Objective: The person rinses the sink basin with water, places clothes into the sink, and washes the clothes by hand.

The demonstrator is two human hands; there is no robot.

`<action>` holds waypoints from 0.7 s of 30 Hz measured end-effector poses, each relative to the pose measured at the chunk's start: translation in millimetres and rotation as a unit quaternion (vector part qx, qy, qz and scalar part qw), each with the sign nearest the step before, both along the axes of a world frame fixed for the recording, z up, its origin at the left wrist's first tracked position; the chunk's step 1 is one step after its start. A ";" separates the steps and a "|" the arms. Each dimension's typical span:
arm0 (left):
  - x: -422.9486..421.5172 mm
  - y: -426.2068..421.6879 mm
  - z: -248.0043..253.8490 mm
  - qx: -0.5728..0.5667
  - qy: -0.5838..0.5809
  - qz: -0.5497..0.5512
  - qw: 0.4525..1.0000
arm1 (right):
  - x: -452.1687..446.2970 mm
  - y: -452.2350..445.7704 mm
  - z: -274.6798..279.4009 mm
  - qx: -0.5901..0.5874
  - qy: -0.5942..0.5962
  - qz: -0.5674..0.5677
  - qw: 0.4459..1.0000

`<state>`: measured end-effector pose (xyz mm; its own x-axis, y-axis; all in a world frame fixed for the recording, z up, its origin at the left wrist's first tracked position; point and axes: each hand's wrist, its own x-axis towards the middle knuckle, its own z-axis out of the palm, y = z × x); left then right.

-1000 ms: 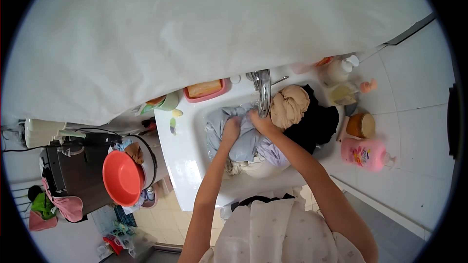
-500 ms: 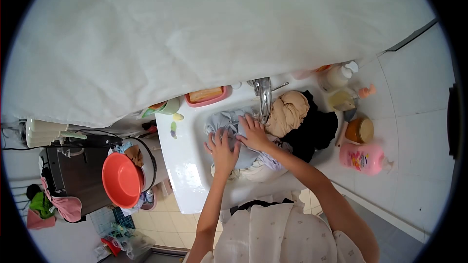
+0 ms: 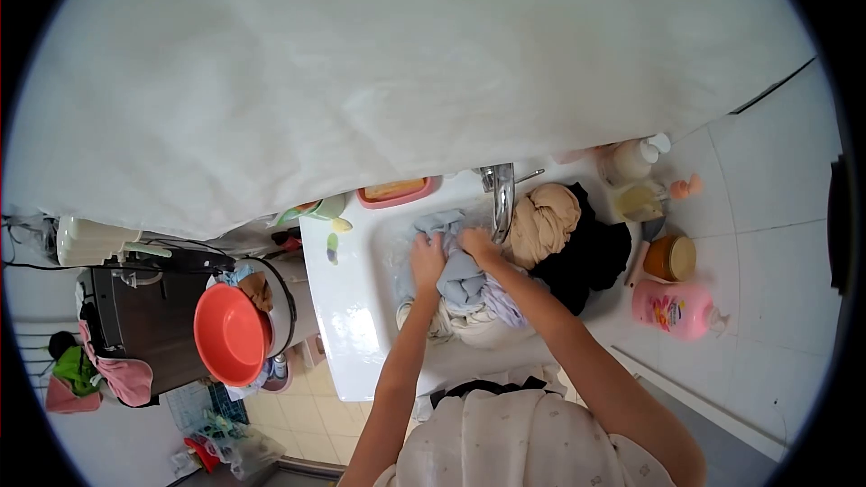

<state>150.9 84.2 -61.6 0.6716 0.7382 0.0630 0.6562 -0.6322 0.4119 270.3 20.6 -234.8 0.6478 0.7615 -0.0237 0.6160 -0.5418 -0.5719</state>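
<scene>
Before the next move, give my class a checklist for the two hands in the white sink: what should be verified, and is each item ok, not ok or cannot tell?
1. Left hand on the crumpled grey-blue cloth: ok, touching it.
2. Right hand on the same cloth: ok, touching it.
3. Firm grip by both hands: cannot tell; fingertips are partly hidden.
4. Free room between the right hand and the shiny chrome tap: not ok; the hand is close beside the spout.
5. Grey-blue cloth apart from the pale lavender cloth: not ok; they lie against each other.
6. Pink plastic pump bottle clear of both hands: ok.
</scene>
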 end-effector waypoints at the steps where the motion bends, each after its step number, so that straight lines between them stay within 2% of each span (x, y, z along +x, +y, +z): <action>1: 3.1 3.0 -0.6 0.003 -0.002 -0.002 1.000 | 3.5 -0.5 -7.2 -0.029 0.039 0.036 0.998; 2: 7.0 5.4 -4.6 -0.056 -0.037 0.026 0.997 | 2.7 -2.0 19.7 -0.027 0.037 0.033 0.998; 3: 10.3 5.7 -9.4 -0.116 -0.073 0.054 0.989 | 0.0 -7.4 75.7 -0.066 0.063 -0.020 0.996; 4: 11.6 7.8 -13.1 -0.114 -0.076 0.050 0.989 | -0.5 -12.1 123.8 -0.104 0.089 -0.073 0.988; 5: 9.9 11.9 -15.7 -0.215 -0.104 0.088 0.967 | 2.7 -17.9 143.0 -0.101 0.086 -0.075 0.988; 6: 6.7 14.8 -20.7 -0.314 -0.129 0.126 0.932 | 6.0 -24.7 156.3 -0.084 0.180 -0.053 0.979; 7: 2.5 15.8 -26.3 -0.312 -0.131 0.127 0.933 | 7.1 -30.2 169.4 -0.066 0.272 -0.029 0.960; 8: -4.6 15.7 -34.8 -0.362 -0.169 0.141 0.906 | 2.8 -36.4 188.5 -0.064 0.271 -0.027 0.960; 9: -12.4 13.5 -38.9 -0.410 -0.206 0.156 0.875 | -5.1 -44.8 207.5 -0.008 0.295 0.002 0.955; 10: -19.0 8.7 -29.6 -0.408 -0.208 0.158 0.875 | -11.1 -51.0 218.8 0.049 0.317 0.031 0.947; 12: -30.4 -4.3 1.0 -0.473 -0.277 0.178 0.817 | -15.1 -60.6 223.0 0.036 0.272 0.057 0.960; 14: -38.1 -11.9 16.5 -0.454 -0.288 0.189 0.822 | -16.0 -71.4 230.9 0.023 0.226 0.082 0.970; 16: -44.9 -15.4 29.7 -0.434 -0.296 0.197 0.828 | -17.0 -83.1 246.5 0.103 0.196 0.150 0.964; 19: -53.6 -16.7 60.2 -0.413 -0.353 0.198 0.816 | -20.2 -100.1 254.6 0.118 0.182 0.182 0.959; 21: -60.7 -14.9 90.5 -0.342 -0.357 0.206 0.845 | -18.1 -105.9 260.3 0.091 0.152 0.185 0.967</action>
